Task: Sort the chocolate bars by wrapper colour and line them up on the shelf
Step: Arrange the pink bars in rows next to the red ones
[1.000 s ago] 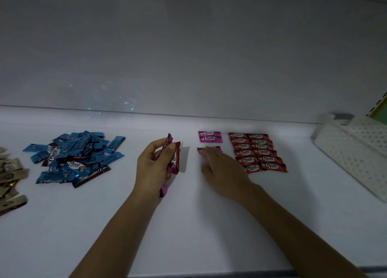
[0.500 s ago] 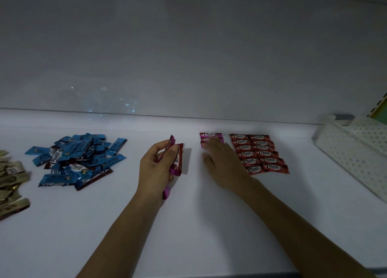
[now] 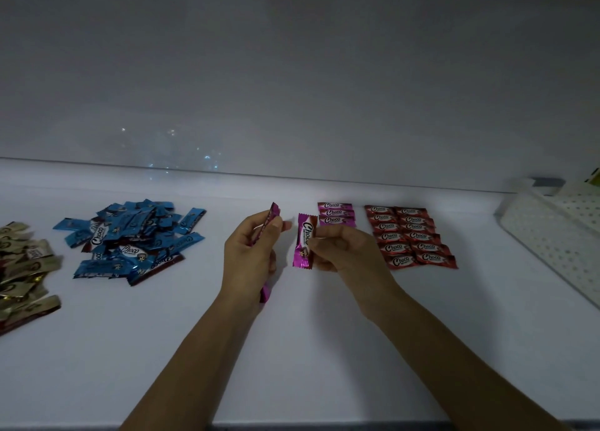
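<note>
My left hand grips a small bunch of pink-wrapped chocolate bars, held on edge above the white shelf. My right hand pinches a single pink bar upright, just right of the left hand. Behind it three pink bars lie in a column on the shelf. To their right, red bars lie lined up in two columns. A loose heap of blue bars sits to the left, and gold bars lie at the far left edge.
A white perforated plastic basket stands at the right end of the shelf. The shelf's back wall rises just behind the rows. The front edge of the shelf runs along the bottom of the view.
My right hand left a pink bar in the column on the shelf, drew back toward my left hand and now holds one pink bar taken from the bunch.
</note>
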